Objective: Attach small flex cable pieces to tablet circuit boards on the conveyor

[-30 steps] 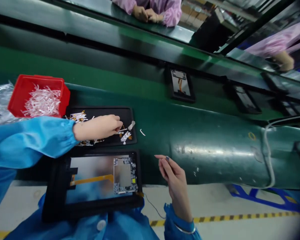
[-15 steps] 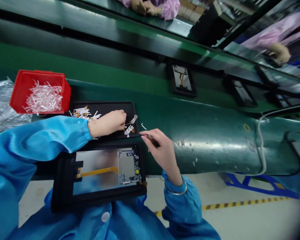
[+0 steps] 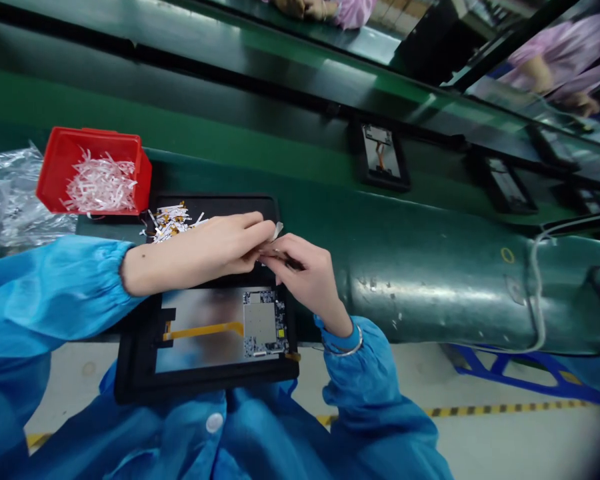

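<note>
Small parts are best handled with light, steady fingertips so that nothing thin is creased, the left hand (image 3: 230, 239) and right hand (image 3: 307, 268) being held together over the black tray (image 3: 230, 202), their grip hidden, with the opened device (image 3: 200, 348) placed just bodyward of them.

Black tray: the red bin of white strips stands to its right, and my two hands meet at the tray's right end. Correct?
Not quite: the head view shows the red bin of white strips left of the black tray. Left hand and right hand do meet at its right end.
</note>
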### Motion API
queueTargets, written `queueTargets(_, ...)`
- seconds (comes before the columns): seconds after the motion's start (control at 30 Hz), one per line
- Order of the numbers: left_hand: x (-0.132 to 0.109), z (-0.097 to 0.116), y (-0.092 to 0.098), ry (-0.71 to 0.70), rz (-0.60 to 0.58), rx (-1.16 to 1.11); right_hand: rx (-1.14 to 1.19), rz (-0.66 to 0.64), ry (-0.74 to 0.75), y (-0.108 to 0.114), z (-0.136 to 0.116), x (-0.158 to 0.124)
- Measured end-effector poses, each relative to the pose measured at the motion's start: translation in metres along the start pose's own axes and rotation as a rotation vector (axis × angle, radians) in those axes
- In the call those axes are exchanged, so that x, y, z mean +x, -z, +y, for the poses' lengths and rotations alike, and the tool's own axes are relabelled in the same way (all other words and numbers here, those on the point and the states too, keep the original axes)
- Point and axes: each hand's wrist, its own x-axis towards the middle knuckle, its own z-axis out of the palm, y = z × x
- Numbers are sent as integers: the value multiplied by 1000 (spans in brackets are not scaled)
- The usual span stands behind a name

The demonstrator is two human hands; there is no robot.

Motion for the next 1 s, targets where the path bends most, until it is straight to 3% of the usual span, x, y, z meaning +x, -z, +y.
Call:
queueTargets(0.23,-13,7,5,-112,238,-84,275,112,-161,8,-15,-4)
queueTargets(0.37,-11,6,5,-47,388,-302,500,204,-307,6,-15,-4)
queueTargets(0.53,-10,5,-5,-84,339,-420,828,221,-333,-3,-16,-2)
queueTargets(0.67,-10,9,-7,-138,383,-470,893,187,-364,-8,-15,-2)
queueTargets(0.9,-17,16,-11,-29,94,-736,501,-70,-64,14,-16,-12)
queueTargets(1.0,-28,12,-14,70,-6,-838,271,-58,4,21,-18,-17)
